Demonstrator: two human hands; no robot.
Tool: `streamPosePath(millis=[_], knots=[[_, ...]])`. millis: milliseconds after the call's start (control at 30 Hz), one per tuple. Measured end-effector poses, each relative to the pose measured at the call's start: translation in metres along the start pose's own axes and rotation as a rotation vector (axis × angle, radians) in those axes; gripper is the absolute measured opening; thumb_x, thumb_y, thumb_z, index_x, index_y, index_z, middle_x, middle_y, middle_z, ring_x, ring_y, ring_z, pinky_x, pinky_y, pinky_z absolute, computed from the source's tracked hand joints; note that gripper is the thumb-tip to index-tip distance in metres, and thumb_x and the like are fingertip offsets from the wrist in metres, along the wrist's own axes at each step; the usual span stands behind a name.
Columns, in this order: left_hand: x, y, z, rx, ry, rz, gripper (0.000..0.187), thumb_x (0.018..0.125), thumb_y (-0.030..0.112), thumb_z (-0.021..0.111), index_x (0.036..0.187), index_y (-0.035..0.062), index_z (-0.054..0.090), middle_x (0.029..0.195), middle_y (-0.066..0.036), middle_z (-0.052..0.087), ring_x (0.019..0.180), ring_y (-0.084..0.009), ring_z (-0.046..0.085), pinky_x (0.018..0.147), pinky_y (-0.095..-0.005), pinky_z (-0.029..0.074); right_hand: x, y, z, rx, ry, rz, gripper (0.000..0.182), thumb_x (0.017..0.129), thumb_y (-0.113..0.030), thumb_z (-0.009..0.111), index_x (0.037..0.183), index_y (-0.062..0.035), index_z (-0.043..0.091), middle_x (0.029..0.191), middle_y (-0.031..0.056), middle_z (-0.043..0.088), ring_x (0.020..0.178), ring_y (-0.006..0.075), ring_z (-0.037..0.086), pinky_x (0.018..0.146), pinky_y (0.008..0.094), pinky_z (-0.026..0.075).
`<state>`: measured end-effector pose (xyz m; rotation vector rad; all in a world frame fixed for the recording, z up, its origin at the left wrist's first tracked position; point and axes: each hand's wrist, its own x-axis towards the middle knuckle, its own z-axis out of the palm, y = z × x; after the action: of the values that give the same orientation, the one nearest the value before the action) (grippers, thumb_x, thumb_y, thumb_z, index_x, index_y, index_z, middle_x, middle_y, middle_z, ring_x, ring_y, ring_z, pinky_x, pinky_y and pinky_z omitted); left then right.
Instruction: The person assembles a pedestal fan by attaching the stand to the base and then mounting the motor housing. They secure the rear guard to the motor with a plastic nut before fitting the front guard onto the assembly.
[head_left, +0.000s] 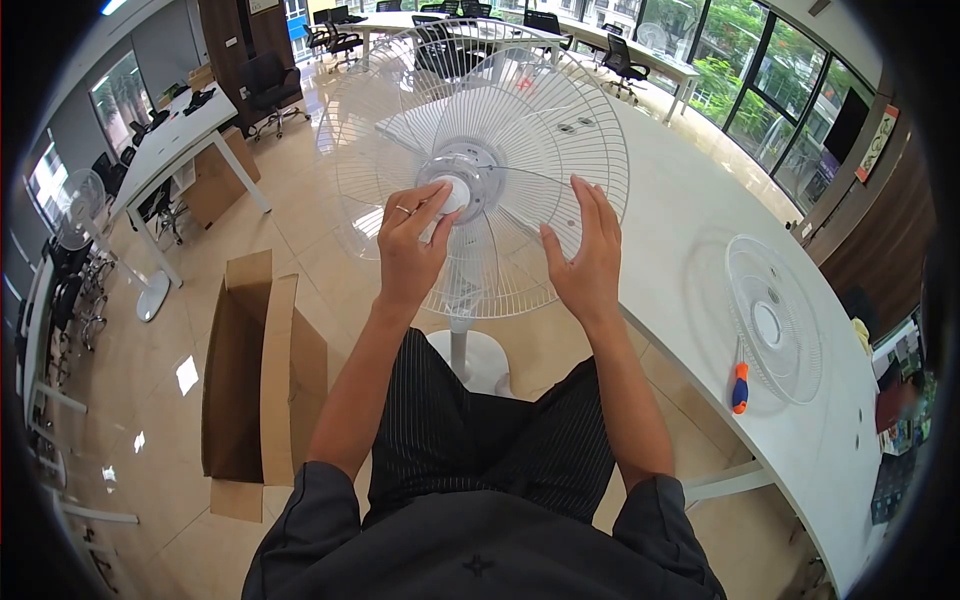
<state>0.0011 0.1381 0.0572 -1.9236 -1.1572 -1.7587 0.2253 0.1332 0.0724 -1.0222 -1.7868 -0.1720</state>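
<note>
In front of me stands a white pedestal fan, its rear wire grille (350, 170) and clear blades (520, 210) facing me. The fingers of my left hand (412, 240) pinch a round white knob (455, 194) at the hub of the blades. My right hand (588, 258) is raised just in front of the grille's right side, fingers spread and holding nothing. Below the grille, the fan's pole (458, 350) runs down to a white round base (488, 362) on the floor between my knees.
On the white table (680, 230) to my right lie the front grille (768, 325) and a screwdriver (740, 388) with an orange and blue handle. An open cardboard box (265, 380) stands on the floor at left. Another fan (150, 292) stands farther left.
</note>
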Motion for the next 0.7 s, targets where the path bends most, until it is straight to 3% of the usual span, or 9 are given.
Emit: streamPosePath(millis=[300, 467, 533, 600, 700], knots=[[0.002, -0.001, 0.002, 0.002, 0.028, -0.024, 0.037, 0.071, 0.002, 0.081, 0.107, 0.0057, 0.072, 0.091, -0.008, 0.065, 0.086, -0.0212, 0.062, 0.074, -0.033, 0.052, -0.003, 0.005, 0.005, -0.006, -0.066, -0.046, 0.06, 0.082, -0.01, 0.068, 0.137, -0.002, 0.046, 0.135, 0.018, 0.049, 0.129, 0.0378, 0.044, 0.107, 0.046, 0.035], [-0.002, 0.0, 0.011, 0.074, 0.11, -0.043, 0.035, 0.071, 0.005, 0.083, 0.104, 0.0047, 0.072, 0.086, -0.007, 0.063, 0.082, -0.0205, 0.061, 0.071, -0.0327, 0.05, -0.067, -0.01, 0.038, 0.056, -0.016, 0.104, 0.066, 0.081, -0.01, 0.07, 0.14, -0.0015, 0.042, 0.136, 0.0218, 0.048, 0.122, 0.0399, 0.049, 0.102, 0.0456, 0.039], [-0.002, 0.002, 0.015, 0.101, 0.139, -0.054, 0.034, 0.071, 0.006, 0.083, 0.102, 0.0043, 0.072, 0.086, -0.007, 0.063, 0.082, -0.0204, 0.061, 0.07, -0.0327, 0.05, -0.111, -0.031, 0.043, 0.224, -0.255, 0.249, 0.056, 0.082, -0.015, 0.071, 0.133, -0.0009, 0.051, 0.125, 0.0232, 0.058, 0.111, 0.0388, 0.058, 0.095, 0.0443, 0.045], [-0.003, 0.002, 0.017, 0.105, 0.166, -0.055, 0.034, 0.071, 0.006, 0.083, 0.102, 0.0041, 0.072, 0.086, -0.007, 0.063, 0.081, -0.0213, 0.061, 0.071, -0.0325, 0.05, -0.134, -0.037, 0.034, 0.329, -0.907, 0.152, 0.042, 0.082, -0.021, 0.072, 0.118, -0.0005, 0.063, 0.106, 0.0219, 0.067, 0.096, 0.0362, 0.065, 0.085, 0.0427, 0.051], [-0.002, 0.006, 0.016, 0.1, 0.143, -0.008, 0.034, 0.071, 0.004, 0.081, 0.104, 0.0042, 0.071, 0.087, -0.008, 0.063, 0.083, -0.0223, 0.061, 0.072, -0.0329, 0.05, -0.14, -0.064, 0.019, 0.457, -0.897, 0.121, 0.032, 0.082, -0.019, 0.074, 0.107, 0.0001, 0.069, 0.091, 0.0174, 0.07, 0.089, 0.0311, 0.068, 0.084, 0.0376, 0.052]])
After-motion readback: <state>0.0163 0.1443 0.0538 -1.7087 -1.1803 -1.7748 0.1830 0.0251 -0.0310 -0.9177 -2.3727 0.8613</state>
